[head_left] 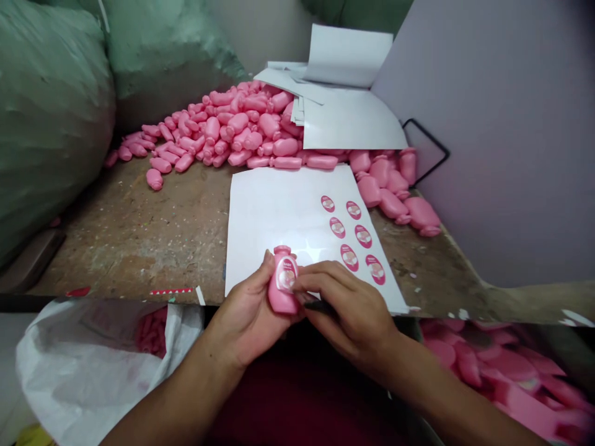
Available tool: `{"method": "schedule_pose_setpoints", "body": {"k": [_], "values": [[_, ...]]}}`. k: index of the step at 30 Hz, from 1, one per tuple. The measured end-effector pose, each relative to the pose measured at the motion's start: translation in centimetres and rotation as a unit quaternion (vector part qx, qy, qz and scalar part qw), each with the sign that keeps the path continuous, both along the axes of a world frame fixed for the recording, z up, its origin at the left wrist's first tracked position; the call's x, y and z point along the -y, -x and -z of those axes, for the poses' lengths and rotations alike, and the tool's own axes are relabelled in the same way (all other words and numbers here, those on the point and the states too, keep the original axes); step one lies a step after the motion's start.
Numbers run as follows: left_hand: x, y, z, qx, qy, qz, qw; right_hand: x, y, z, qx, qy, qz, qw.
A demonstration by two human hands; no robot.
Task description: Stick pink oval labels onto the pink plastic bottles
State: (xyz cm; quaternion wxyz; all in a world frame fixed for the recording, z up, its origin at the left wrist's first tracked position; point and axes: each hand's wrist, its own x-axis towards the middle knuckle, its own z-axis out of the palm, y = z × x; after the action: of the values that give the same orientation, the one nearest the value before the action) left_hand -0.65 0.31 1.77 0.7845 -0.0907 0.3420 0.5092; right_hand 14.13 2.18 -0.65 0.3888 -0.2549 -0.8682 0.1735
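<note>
My left hand (253,303) is closed round a small pink plastic bottle (282,302), held upright above the front edge of the table. An oval label (287,274) printed "BABY" sits on the bottle's front. My right hand (351,306) is closed on a dark slim tool (320,305), whose kind I cannot make out. Its fingertips touch the right side of the label. Behind the hands lies a white sticker sheet (269,210), with several oval pink labels (349,257) on its right part.
A heap of pink bottles (237,124) covers the back of the table (139,229). White sheets (351,118) lie on it. Green sacks (51,111) stand at left. A white bag (93,378) and more pink bottles (506,365) are below the table edge. A black metal bracket (434,139) projects at right.
</note>
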Motion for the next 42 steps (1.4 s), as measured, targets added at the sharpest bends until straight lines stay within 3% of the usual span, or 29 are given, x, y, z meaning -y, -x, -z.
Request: {"method": "schedule_pose_setpoints", "body": {"k": [4,7,18,26,38,42], "values": [[0.1,0.2,0.1,-0.028,-0.003,0.006,1.0,-0.1,-0.3,0.0,-0.089,0.191,-0.012,0.977],[0.1,0.3,0.1,-0.048,-0.004,0.009,0.999,-0.1,-0.7,-0.1,-0.109,0.245,0.006,0.963],[0.7,-0.1,0.7,-0.054,-0.09,-0.028,0.994,1.0,0.1,-0.1,-0.062,0.103,0.041,0.992],[0.7,0.1,0.8,-0.092,-0.102,-0.033,0.99,1.3,0.0,-0.7,-0.02,0.044,0.058,0.997],[0.6,1.1,1.0,-0.09,-0.131,-0.002,0.987,0.9,-0.1,-1.5,-0.06,0.101,0.049,0.992],[0.1,1.6,0.8,-0.162,-0.091,-0.048,0.981,1.4,-0.6,-2.1,-0.059,0.067,0.04,0.995]]}}
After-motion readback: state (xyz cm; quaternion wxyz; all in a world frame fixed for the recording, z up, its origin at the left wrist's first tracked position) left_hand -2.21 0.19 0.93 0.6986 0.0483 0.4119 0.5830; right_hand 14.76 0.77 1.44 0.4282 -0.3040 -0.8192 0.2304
